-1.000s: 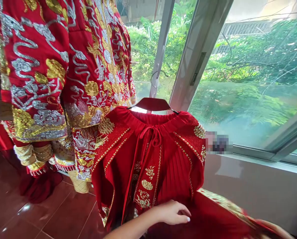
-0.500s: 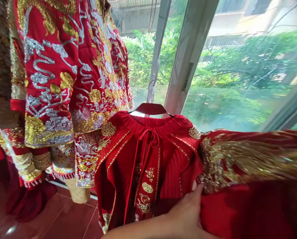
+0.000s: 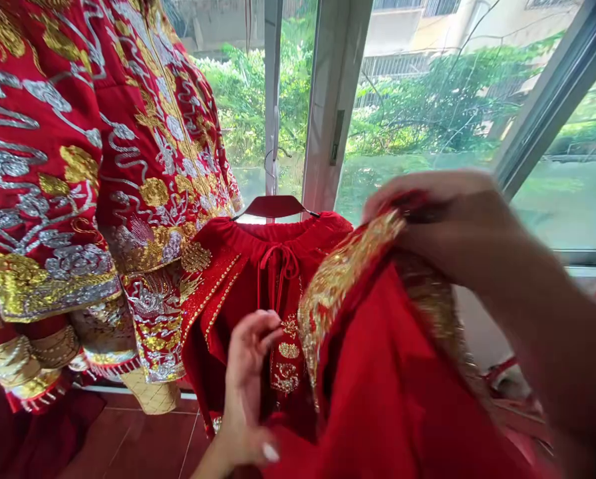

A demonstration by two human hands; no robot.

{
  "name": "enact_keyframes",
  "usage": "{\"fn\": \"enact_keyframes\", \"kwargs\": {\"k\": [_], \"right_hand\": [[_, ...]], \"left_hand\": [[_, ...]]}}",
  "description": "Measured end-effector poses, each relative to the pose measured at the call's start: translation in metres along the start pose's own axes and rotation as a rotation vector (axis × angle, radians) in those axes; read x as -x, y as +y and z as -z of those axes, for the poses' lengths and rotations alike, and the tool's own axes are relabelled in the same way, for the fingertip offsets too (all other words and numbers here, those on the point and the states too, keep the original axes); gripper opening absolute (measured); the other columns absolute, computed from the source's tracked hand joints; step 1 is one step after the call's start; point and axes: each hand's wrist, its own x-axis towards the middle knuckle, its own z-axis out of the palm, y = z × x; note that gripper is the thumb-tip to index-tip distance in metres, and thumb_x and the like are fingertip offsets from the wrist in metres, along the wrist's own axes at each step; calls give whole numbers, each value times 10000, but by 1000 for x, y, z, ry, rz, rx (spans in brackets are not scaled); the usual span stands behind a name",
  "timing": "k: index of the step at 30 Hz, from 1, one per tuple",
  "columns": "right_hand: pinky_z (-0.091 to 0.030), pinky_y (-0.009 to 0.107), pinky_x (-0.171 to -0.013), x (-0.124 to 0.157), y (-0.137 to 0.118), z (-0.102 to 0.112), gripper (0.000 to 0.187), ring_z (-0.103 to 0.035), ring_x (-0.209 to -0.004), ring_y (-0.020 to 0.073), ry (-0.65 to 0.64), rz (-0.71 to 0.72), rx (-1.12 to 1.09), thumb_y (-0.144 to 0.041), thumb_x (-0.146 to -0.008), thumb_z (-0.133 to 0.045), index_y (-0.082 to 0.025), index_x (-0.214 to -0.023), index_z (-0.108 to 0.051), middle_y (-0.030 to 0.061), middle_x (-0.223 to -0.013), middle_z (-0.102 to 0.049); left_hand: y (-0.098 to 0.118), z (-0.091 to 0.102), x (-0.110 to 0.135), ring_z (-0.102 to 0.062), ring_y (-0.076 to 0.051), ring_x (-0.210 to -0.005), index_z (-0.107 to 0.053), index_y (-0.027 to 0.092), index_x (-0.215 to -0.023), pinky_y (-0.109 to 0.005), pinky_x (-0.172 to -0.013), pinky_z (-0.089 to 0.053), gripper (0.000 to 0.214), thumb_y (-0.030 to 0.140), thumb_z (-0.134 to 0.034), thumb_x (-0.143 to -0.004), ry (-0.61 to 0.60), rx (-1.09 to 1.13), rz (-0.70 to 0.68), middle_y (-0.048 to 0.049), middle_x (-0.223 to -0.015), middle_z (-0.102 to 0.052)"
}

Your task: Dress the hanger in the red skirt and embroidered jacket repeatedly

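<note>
My right hand [image 3: 428,206] is raised at the right, its fingers closed on the upper edge of a red garment [image 3: 378,372] with gold sequined trim. The garment hangs down from it and covers part of a red pleated skirt [image 3: 245,266] on a dark hanger [image 3: 274,206]. The skirt has a tied drawstring and a gold-embroidered panel [image 3: 288,352]. In front of it is my left hand [image 3: 245,392], fingers loosely curled and thumb apart, nothing visible between them. Motion blurs both hands a little.
A red jacket [image 3: 43,153] with silver and gold embroidery hangs at the left. Behind stand sliding window frames [image 3: 322,113] with greenery outside. Red floor tiles [image 3: 146,442] lie below, and a dark red cloth [image 3: 53,432] sits at lower left.
My right hand has come into view, holding the gold-trimmed garment, which has swung left across the skirt. My left hand has moved left, away from the garment's edge. The view has shifted right.
</note>
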Motion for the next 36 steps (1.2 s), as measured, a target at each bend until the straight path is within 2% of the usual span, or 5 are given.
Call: {"fn": "enact_keyframes", "kwargs": {"k": [5, 11, 23, 29, 36], "right_hand": [[-494, 206, -710, -17, -16, -65, 232, -607, -681, 60, -396, -50, -136, -12, -624, -464, -103, -711, -658, -42, -713, -647], [-494, 211, -734, -29, -19, -63, 230, -643, -721, 67, -574, -67, -220, 10, -662, -484, -42, -767, -682, -35, -734, -666], [-399, 243, -650, -46, 0, -25, 384, -650, -784, 65, 271, -415, -311, -64, -838, -362, 120, -1104, -567, 93, -899, -716], [-347, 233, -570, -32, 28, -4, 244, -524, -623, 30, 443, -325, -93, -116, -774, -577, 46, -935, -665, -9, -692, -626], [-505, 338, -744, 36, 16, -46, 589, -640, -946, 260, -564, -150, 387, -89, -679, -627, -127, -1266, -603, 119, -1094, -684]], "left_hand": [[4, 11, -8, -603, -210, -1034, -578, 181, -1190, -315, -888, -494, 419, 399, -598, -833, 19, -106, 39, -95, -1136, -637], [-14, 62, -2, -611, -176, -874, -662, 155, -937, -280, -807, -480, 241, 320, -491, -899, 128, -438, -1, -62, -937, -678], [-143, 31, 45, -564, -284, -1167, -608, 80, -1152, -402, -1010, -432, 579, 409, -682, -681, -55, -327, 441, -175, -1239, -614], [-102, 48, 23, -504, -132, -626, -632, 92, -783, -248, -606, -443, 381, 465, -585, -721, 121, -119, 459, -13, -664, -591], [-8, 50, 8, -361, -91, -540, -470, 170, -576, -207, -510, -349, 224, 326, -547, -718, 292, -235, 182, 29, -544, -475]]}}
